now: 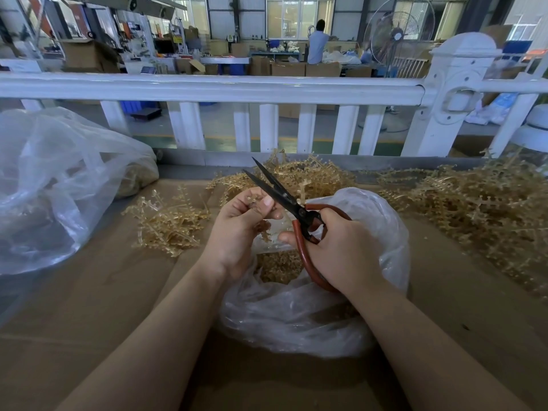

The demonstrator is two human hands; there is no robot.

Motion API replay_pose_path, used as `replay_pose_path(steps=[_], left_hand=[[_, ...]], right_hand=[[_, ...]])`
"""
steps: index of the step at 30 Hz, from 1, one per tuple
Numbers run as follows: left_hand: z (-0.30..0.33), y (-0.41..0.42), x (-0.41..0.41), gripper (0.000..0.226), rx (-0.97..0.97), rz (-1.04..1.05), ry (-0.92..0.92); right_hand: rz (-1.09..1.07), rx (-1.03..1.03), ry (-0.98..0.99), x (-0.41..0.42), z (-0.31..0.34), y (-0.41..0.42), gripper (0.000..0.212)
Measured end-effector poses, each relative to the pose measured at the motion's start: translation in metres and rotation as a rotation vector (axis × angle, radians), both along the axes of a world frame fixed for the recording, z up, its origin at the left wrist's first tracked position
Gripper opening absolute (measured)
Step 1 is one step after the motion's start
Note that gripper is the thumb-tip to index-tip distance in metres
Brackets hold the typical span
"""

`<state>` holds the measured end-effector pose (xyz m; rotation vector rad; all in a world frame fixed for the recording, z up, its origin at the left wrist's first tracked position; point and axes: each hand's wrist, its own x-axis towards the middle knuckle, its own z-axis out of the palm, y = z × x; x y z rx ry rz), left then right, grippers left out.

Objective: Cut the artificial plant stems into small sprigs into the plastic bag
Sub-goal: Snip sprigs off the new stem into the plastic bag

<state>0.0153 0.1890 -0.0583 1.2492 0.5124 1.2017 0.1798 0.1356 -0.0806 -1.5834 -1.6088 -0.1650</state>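
Head view, one entry.

Left hand (240, 223): fingers and thumb are curled round a short piece of artificial plant stem (264, 228), held above the mouth of the plastic bag (379, 232). Little of the stem is seen outside the fist.

Right hand (335, 247): closed through the red loops of the scissors (284, 197); the dark blades are parted and pointed away, crossing just beside the left thumb and fingertips.

Plastic bag: set open on the surface (89, 292) under both hands, with cut sprigs (278, 268) already gathered inside.

Uncut stems: one small heap (169, 223) is laid left of the hands, a second (296, 176) behind them, and a large heap (480, 209) to the right.

Second clear bag (59, 185): placed far left, partly filled.

Risks, judged from this arrangement:
- A nipped fingertip is the chief hazard, since the piece is gripped short and the blades are worked close to the left thumb.
- Sprigs may be flung past the bag rim and lost among the uncut stock, as stiff plastic is likely to spring when snapped.
- The thin bag wall could be snagged or pierced by the lower handle or blade, which is pressed close against it.
- The bag mouth may be collapsed by the right wrist, so that falling pieces would be blocked.
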Motion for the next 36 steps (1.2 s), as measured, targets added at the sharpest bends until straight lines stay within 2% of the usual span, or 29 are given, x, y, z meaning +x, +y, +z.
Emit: replay_pose_path(steps=[4,8,13,16,19,23,28,31,33,36], left_hand=[[-0.001,0.000,0.000,0.007,-0.062,0.017,-0.023],[-0.001,0.001,-0.001,0.010,-0.158,0.074,-0.088],[0.000,0.000,-0.001,0.005,-0.119,0.030,-0.072],[-0.001,0.000,0.000,0.003,-0.101,0.013,-0.054],[0.001,0.000,0.000,0.017,-0.126,-0.004,-0.077],[0.004,0.000,-0.002,0.052,-0.252,-0.016,-0.042],[0.006,-0.004,-0.003,0.061,-0.275,-0.086,0.149],[0.006,-0.006,-0.003,0.050,-0.208,-0.151,0.305],[0.006,-0.009,-0.001,0.035,-0.176,-0.196,0.323],[0.004,-0.010,0.000,0.023,-0.140,-0.166,0.305]], right_hand=[[-0.034,-0.003,-0.019,0.000,0.000,-0.001,0.076],[-0.075,-0.038,0.041,0.002,-0.002,0.001,0.056],[0.110,-0.183,0.485,0.002,0.007,0.002,0.038],[0.215,-0.252,0.615,0.002,0.008,0.004,0.017],[0.269,-0.255,0.686,0.000,0.009,0.003,0.014],[0.282,-0.179,0.848,0.002,0.014,0.000,0.010],[0.319,-0.076,1.024,0.006,0.019,-0.003,0.016],[0.329,-0.062,1.108,0.003,0.022,-0.004,0.022],[0.348,-0.062,1.109,0.002,0.024,-0.005,0.019],[0.371,-0.068,1.048,0.001,0.024,-0.006,0.023]])
